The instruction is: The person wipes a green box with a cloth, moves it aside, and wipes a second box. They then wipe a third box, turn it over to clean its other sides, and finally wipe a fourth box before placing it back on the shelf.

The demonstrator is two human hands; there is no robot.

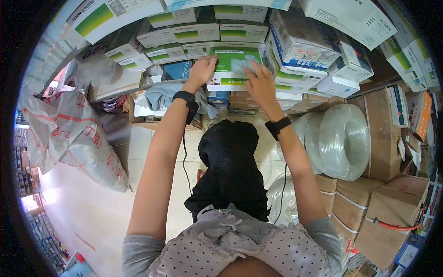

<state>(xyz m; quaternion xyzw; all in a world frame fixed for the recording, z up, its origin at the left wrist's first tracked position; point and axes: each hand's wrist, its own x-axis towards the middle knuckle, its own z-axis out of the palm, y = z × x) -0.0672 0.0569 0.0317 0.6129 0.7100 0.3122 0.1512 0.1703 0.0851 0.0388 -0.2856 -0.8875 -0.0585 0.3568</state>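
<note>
A green and white box (226, 60) sits on the shelf in front of me, its printed front towards me. My left hand (201, 73) grips its left edge with bent fingers. On the right part of the lid, a light blue cloth (241, 66) is bunched under the fingers of my right hand (261, 82). That hand presses the cloth onto the lid; part of the cloth is hidden beneath the fingers. Each wrist wears a black band with a cable hanging from it.
Stacked white and green boxes (196, 33) surround the spot. A grey-blue cloth (161, 94) lies at lower left. A large plastic sack (76, 138) stands on the floor to the left. Coils of clear hose (330, 138) and cardboard cartons (355, 203) are on the right.
</note>
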